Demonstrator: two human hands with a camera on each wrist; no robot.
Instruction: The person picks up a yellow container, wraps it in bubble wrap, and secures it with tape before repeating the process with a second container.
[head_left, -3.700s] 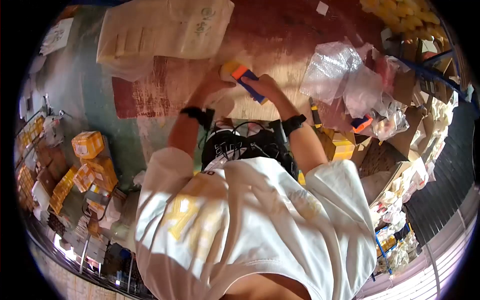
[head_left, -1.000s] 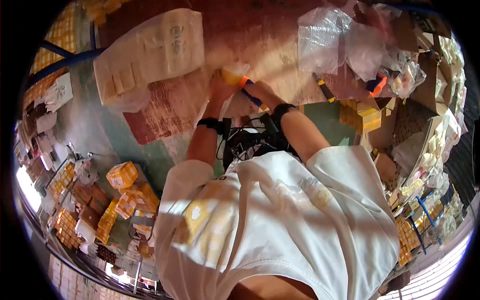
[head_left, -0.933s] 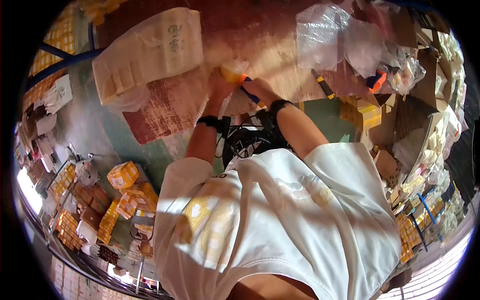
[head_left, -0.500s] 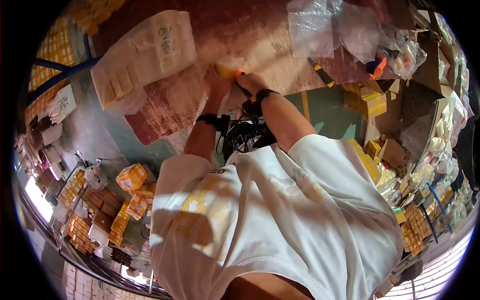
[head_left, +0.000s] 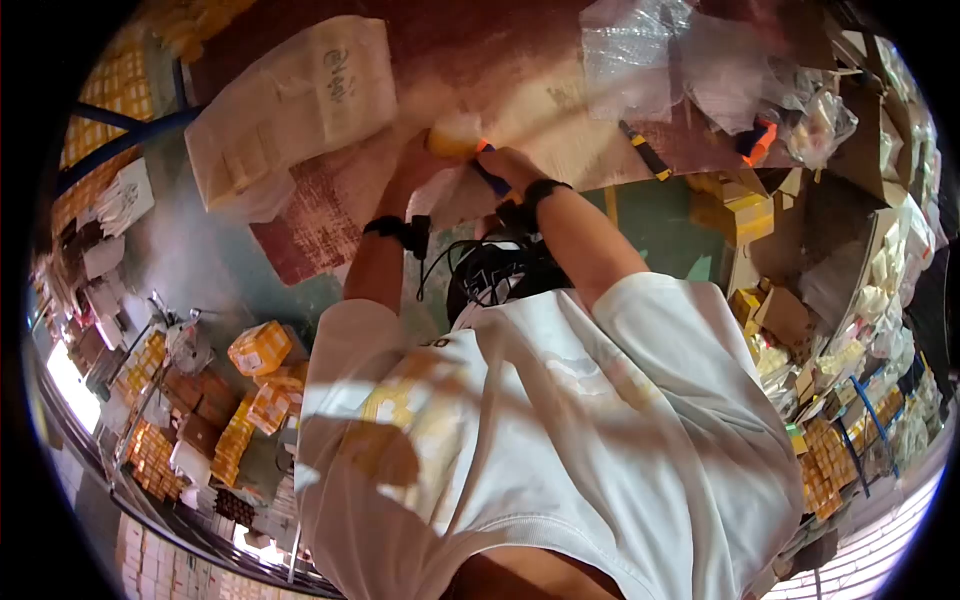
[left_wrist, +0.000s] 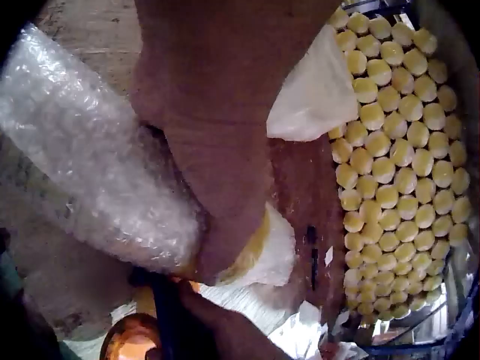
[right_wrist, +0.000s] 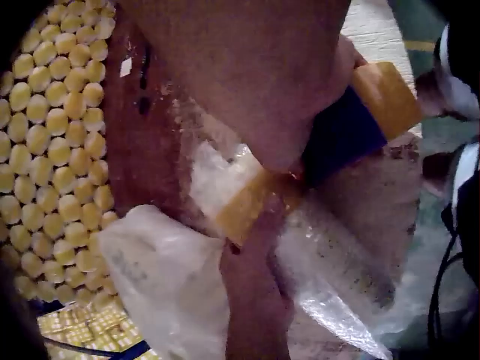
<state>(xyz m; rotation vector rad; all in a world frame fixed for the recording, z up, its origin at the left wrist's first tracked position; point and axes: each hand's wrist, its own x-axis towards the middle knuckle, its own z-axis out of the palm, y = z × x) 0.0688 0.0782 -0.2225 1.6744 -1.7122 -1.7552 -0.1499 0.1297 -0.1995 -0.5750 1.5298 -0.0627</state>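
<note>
A bubble-wrapped bundle (left_wrist: 94, 165) lies under the left hand (left_wrist: 214, 150), whose fingers grip its end by a strip of yellow tape (right_wrist: 247, 206). Curled round a blue and orange tape dispenser (head_left: 489, 180) is the right hand (head_left: 512, 165), close beside the left hand (head_left: 415, 165). In the right wrist view the dispenser's blue body (right_wrist: 345, 139) and amber tape roll (right_wrist: 388, 97) show past the right hand (right_wrist: 255, 90). Both hands are close to the taped end, and the right fingertips are partly hidden there.
A large wrapped package (head_left: 300, 105) lies at the left of the worktable (head_left: 320, 225). Toward the right are a black and yellow cutter (head_left: 645, 152), clear bubble wrap (head_left: 630, 60), another orange and blue dispenser (head_left: 758, 142) and an open carton (head_left: 870, 130).
Over the last half second the left hand and forearm have shifted left, and the right hand slightly right. More of the dispenser shows between them. The camera view has also moved since the earliest frame.
</note>
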